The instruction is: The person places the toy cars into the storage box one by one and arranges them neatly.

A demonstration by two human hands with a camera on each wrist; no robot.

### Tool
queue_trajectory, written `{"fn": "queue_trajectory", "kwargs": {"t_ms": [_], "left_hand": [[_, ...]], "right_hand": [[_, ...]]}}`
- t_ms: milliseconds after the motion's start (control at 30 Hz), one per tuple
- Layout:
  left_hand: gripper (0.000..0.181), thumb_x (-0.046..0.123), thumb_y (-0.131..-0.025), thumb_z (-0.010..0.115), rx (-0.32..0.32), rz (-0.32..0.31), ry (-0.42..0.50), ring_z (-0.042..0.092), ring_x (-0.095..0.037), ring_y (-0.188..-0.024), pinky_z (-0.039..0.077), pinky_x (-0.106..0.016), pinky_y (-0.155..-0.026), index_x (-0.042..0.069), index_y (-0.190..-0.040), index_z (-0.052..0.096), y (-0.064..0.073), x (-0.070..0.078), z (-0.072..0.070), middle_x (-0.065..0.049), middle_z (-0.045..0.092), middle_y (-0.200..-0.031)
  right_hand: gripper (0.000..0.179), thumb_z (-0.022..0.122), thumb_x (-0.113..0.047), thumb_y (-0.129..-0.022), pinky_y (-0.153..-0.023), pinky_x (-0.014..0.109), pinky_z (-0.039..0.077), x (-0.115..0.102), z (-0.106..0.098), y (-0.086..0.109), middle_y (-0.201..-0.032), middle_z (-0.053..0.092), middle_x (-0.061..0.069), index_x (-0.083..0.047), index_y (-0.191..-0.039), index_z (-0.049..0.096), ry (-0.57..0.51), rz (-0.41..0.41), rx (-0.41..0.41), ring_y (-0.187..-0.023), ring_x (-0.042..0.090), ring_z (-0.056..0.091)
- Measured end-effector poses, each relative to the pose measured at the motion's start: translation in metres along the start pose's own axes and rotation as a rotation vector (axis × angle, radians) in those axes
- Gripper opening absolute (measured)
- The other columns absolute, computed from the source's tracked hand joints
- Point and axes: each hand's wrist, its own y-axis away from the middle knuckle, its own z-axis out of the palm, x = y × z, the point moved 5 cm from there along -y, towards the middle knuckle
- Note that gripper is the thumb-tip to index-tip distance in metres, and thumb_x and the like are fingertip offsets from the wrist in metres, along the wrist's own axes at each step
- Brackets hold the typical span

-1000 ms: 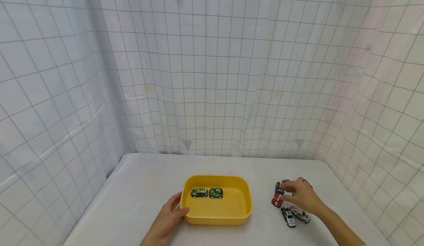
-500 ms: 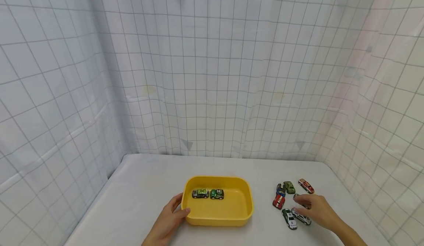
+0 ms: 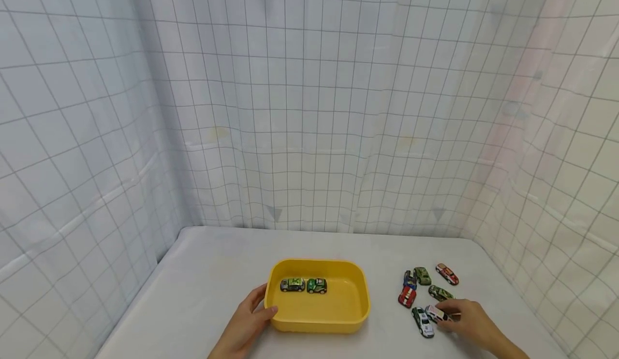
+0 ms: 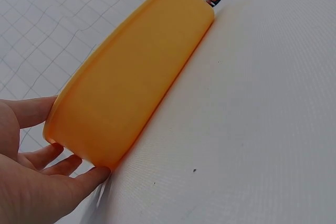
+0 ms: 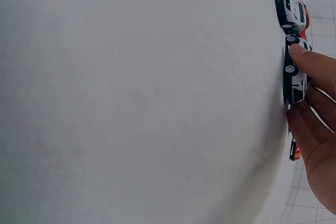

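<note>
My left hand (image 3: 245,320) grips the left end of a yellow plastic bin (image 3: 316,327), thumb over the rim; in the left wrist view the fingers curl round its corner. Two toy cars lie inside near the back wall: a grey and lime one (image 3: 292,285) and a green one (image 3: 317,286). At the right of the table my right hand (image 3: 468,320) pinches a white toy car (image 3: 434,313) between thumb and fingers. The right wrist view shows the thumb (image 5: 310,60) on that car's side. It still appears to be on the tabletop.
Beside the held car lies a white and green car (image 3: 423,322). Farther back are a camouflage car (image 3: 440,293), a red car (image 3: 407,296), a blue car (image 3: 410,279), a green car (image 3: 422,275) and a red-orange car (image 3: 447,273). Grid-patterned curtains (image 3: 309,133) enclose the table.
My right hand has come from above the red and blue cars toward the front right, down to the white car, which it now pinches. The left hand keeps its grip on the bin.
</note>
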Motion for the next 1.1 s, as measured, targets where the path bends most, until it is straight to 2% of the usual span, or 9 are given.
{"fn": "queue_trajectory", "kwargs": {"t_ms": [167, 333, 400, 633, 767, 867, 1100], "left_hand": [[0.079, 0.004, -0.098, 0.070, 0.001, -0.002, -0.011, 0.029, -0.049, -0.146, 0.041, -0.054, -0.113, -0.006, -0.159, 0.022, 0.002, 0.002, 0.001, -0.034, 0.008, -0.165], [0.078, 0.005, -0.098, 0.070, -0.002, -0.010, -0.020, 0.029, -0.049, -0.146, 0.042, -0.053, -0.113, -0.006, -0.159, 0.022, 0.003, 0.002, 0.002, -0.034, 0.009, -0.164], [0.078, 0.005, -0.098, 0.070, -0.006, -0.006, -0.019, 0.029, -0.049, -0.146, 0.041, -0.053, -0.113, -0.006, -0.159, 0.022, 0.003, 0.002, 0.002, -0.034, 0.009, -0.164], [0.077, 0.005, -0.098, 0.069, -0.010, 0.012, -0.018, 0.029, -0.048, -0.146, 0.039, -0.054, -0.114, -0.007, -0.159, 0.022, 0.004, 0.002, 0.002, -0.034, 0.009, -0.165], [0.076, 0.004, -0.098, 0.069, -0.013, 0.011, -0.018, 0.030, -0.048, -0.146, 0.040, -0.053, -0.114, -0.007, -0.158, 0.023, 0.007, 0.002, 0.003, -0.034, 0.010, -0.165], [0.078, 0.005, -0.098, 0.070, -0.005, 0.008, -0.028, 0.029, -0.049, -0.146, 0.040, -0.054, -0.113, -0.007, -0.159, 0.023, 0.007, 0.002, 0.003, -0.035, 0.009, -0.165], [0.079, 0.008, -0.097, 0.072, 0.022, -0.014, -0.036, 0.029, -0.047, -0.147, 0.040, -0.054, -0.113, -0.004, -0.160, 0.025, 0.005, 0.003, -0.001, -0.032, 0.010, -0.166]], "right_hand": [[0.036, 0.089, -0.021, -0.080, -0.073, 0.032, 0.060, 0.003, 0.002, -0.001, -0.102, 0.074, 0.008, -0.002, -0.108, 0.077, 0.028, 0.025, 0.007, -0.089, 0.023, 0.068], [0.035, 0.090, -0.022, -0.079, -0.075, 0.033, 0.057, 0.004, 0.003, 0.000, -0.102, 0.072, 0.004, -0.005, -0.108, 0.079, 0.040, 0.110, 0.021, -0.088, 0.018, 0.063], [0.035, 0.089, -0.021, -0.081, -0.073, 0.032, 0.055, 0.004, 0.003, 0.000, -0.102, 0.071, 0.002, -0.005, -0.109, 0.079, 0.037, 0.121, 0.027, -0.086, 0.017, 0.060], [0.034, 0.084, -0.019, -0.085, -0.066, 0.030, 0.046, 0.008, 0.004, 0.003, -0.098, 0.067, 0.000, -0.003, -0.114, 0.077, 0.041, 0.078, 0.041, -0.080, 0.016, 0.051], [0.033, 0.084, -0.013, -0.084, -0.074, 0.036, 0.054, 0.003, 0.000, 0.006, -0.102, 0.070, 0.004, -0.002, -0.114, 0.077, 0.066, 0.079, 0.096, -0.087, 0.019, 0.061], [0.031, 0.083, -0.009, -0.085, -0.082, 0.044, 0.059, -0.003, -0.006, 0.006, -0.110, 0.073, 0.009, -0.002, -0.113, 0.076, 0.085, 0.042, 0.137, -0.097, 0.025, 0.068], [0.028, 0.081, -0.006, -0.087, -0.076, 0.035, 0.058, -0.027, -0.019, -0.003, -0.108, 0.073, 0.004, -0.004, -0.114, 0.076, 0.102, -0.130, 0.185, -0.092, 0.018, 0.066]]}}
